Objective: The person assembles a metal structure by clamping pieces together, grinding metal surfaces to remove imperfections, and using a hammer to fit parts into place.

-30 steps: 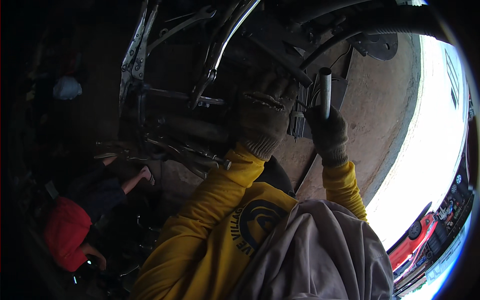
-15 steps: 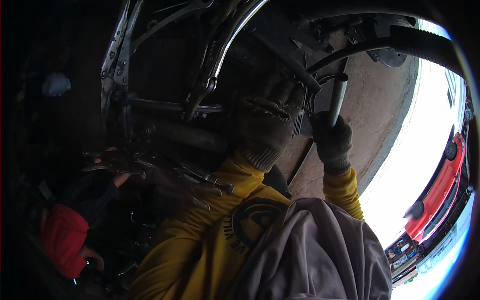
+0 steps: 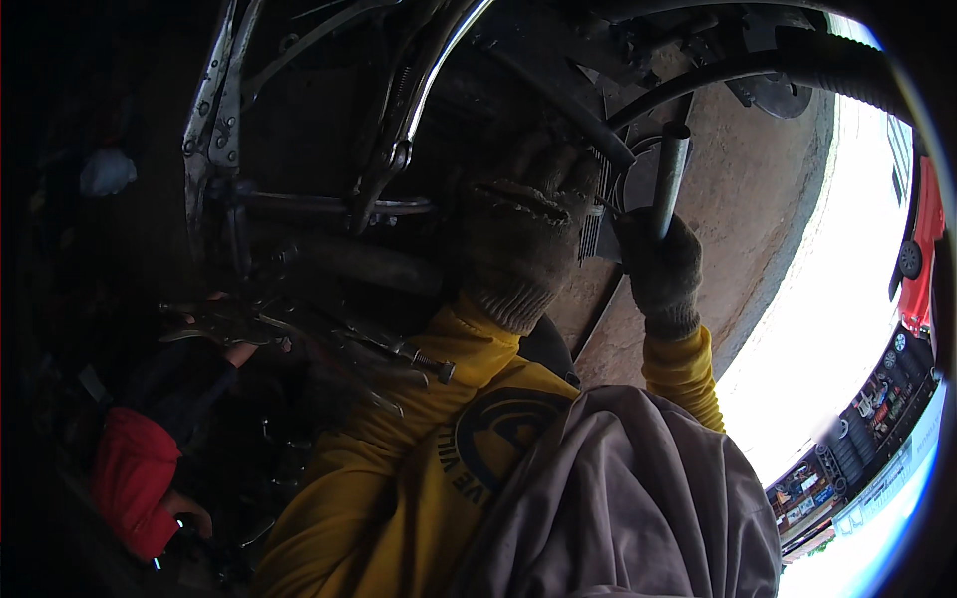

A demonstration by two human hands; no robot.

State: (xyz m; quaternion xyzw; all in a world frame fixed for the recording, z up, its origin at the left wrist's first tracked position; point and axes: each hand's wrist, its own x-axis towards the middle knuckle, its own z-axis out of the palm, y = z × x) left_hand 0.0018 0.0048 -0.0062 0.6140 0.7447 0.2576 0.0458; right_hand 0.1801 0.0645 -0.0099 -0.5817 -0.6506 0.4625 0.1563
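Note:
My right hand (image 3: pixel 658 274), in a grey-brown knit glove, is closed around a metal tube (image 3: pixel 671 181) that sticks up out of the fist. To its left my left hand (image 3: pixel 525 239) wears a matching glove, torn across the knuckles. Its fingers are bent away from me in deep shadow, and what they grip is hidden. Beside those fingers is a stack of thin metal plates (image 3: pixel 591 234). A dark bar (image 3: pixel 568 110) runs down to the same spot from above.
Locking pliers (image 3: pixel 214 120) and a chrome-handled clamp (image 3: pixel 424 105) hang at upper left. More pliers (image 3: pixel 234 321) lie near my left sleeve. A person in a red sleeve (image 3: pixel 135 478) is at lower left. A black hose (image 3: pixel 718 80) arches at upper right over a brown surface (image 3: pixel 753 209).
The whole view has shifted slightly, and the red car at the right edge now shows only in part. Both hands keep nearly the same pose, the tube still in the right.

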